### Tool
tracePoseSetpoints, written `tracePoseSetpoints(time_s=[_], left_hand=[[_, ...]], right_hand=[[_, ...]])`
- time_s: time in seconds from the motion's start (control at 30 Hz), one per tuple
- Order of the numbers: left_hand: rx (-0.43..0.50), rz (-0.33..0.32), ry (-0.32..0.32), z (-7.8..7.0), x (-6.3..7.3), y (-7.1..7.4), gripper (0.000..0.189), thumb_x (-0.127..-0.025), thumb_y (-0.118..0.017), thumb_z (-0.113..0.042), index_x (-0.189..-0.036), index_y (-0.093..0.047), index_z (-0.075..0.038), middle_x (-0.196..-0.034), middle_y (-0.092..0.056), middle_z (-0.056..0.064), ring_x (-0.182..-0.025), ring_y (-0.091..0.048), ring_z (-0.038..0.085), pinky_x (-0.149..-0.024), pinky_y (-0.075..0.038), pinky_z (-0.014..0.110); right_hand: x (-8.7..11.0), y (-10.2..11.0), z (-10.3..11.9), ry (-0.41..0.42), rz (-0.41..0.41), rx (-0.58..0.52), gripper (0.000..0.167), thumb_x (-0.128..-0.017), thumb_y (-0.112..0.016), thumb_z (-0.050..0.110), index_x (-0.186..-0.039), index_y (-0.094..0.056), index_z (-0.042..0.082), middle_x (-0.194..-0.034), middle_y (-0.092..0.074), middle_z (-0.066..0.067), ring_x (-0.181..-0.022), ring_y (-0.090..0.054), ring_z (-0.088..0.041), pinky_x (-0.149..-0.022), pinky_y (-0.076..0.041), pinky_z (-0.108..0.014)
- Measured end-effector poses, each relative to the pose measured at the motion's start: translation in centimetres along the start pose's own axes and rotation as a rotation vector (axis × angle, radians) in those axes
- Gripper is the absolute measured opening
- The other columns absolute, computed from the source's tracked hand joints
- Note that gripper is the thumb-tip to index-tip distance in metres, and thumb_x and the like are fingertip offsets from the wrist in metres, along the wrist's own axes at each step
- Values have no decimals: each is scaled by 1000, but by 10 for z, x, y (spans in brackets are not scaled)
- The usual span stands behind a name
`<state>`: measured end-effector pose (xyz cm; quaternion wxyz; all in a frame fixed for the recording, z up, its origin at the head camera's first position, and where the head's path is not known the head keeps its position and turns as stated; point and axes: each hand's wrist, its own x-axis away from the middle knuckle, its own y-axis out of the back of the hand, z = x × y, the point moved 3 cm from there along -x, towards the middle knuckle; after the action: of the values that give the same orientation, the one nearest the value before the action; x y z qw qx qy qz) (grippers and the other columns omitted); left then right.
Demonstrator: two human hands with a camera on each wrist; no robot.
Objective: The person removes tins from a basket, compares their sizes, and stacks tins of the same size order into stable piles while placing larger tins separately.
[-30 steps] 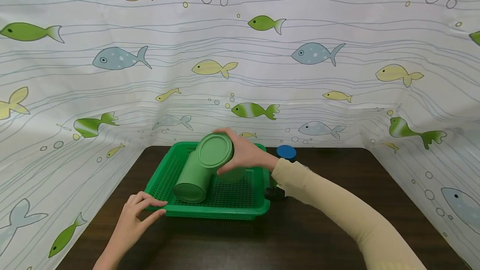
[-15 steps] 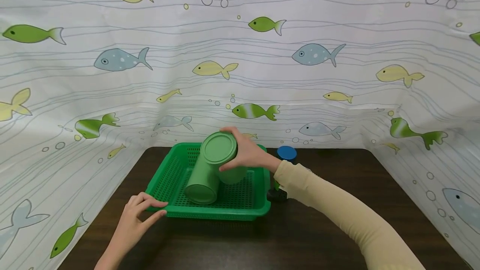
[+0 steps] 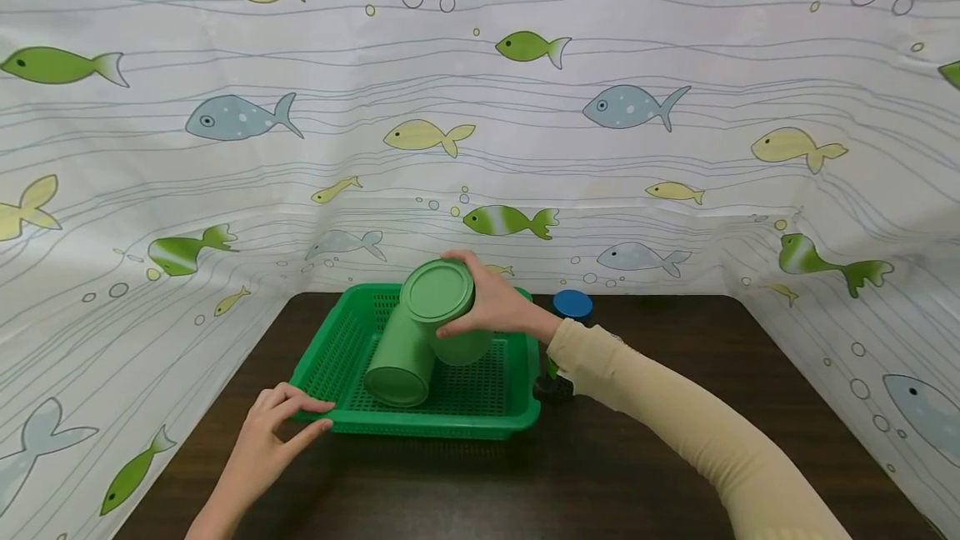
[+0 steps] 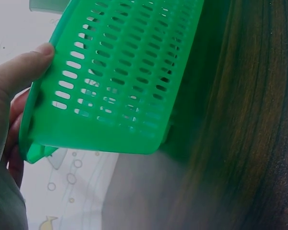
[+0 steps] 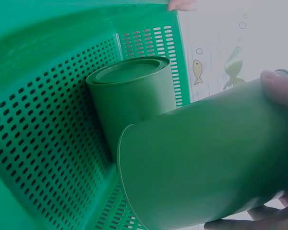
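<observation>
A green plastic basket [image 3: 420, 423] with slotted walls stands on the dark table. My left hand [image 3: 273, 423] pinches its front left corner, the thumb [image 4: 36, 60] on the rim in the left wrist view. One green can [image 3: 397, 365] lies on its side in the basket, its end toward me. Above and to its right, my right hand [image 3: 491, 302] grips a second green can [image 3: 437, 292] tilted, its lidded end up toward me. In the right wrist view the lower part of the held can [image 5: 197, 163] overlaps the lying can [image 5: 132, 96].
Right of the basket stands something with a round blue top [image 3: 573, 304]. A black object [image 3: 553, 390] lies in front of it, partly behind my right sleeve [image 3: 645, 398]. A fish-printed curtain [image 3: 645, 190] encloses the table [image 3: 600, 473] at the back and sides.
The held can has shifted slightly right and up with my right hand. In the basket, the lying can has moved a little to the right. My left hand has stayed at the corner.
</observation>
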<state>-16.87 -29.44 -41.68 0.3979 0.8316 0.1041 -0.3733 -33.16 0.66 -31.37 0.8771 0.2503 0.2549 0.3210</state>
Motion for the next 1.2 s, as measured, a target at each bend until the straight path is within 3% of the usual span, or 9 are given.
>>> tracePoseSetpoints(time_s=[0.43,0.63,0.97,1.2], left_hand=[[-8,-1,16,1,0,0,43,-62,-87,4,-94,-77,-23,-89,-58,-12,-86,-39,1,-72,-28,18],[2,-3,11,0,0,-1,44,-62,-87,4,-95,-77,-23,-89,-59,-6,-86,-40,5,-73,-28,18],[0,-1,21,0,1,0,46,-62,-87,4,-95,-77,-26,-89,-58,-9,-87,-40,1,-72,-29,20],[-7,8,34,0,1,0,44,-63,-87,3,-95,-77,-26,-89,-58,-9,-87,-40,3,-73,-30,20]], right_hand=[[1,13,4,-48,-48,-36,108,-71,-89,19,-154,-21,20,-142,-50,-9,-128,-54,-27,-103,-48,-46],[2,26,10,-60,-104,24,107,-69,-90,23,-152,-23,24,-140,-52,-8,-127,-55,-26,-102,-49,-46],[6,52,22,-42,-162,25,103,-72,-89,23,-152,-25,20,-142,-49,-10,-126,-55,-28,-100,-49,-48],[14,73,32,-80,-201,58,104,-73,-88,25,-154,-23,20,-144,-48,-10,-129,-53,-29,-103,-47,-51]])
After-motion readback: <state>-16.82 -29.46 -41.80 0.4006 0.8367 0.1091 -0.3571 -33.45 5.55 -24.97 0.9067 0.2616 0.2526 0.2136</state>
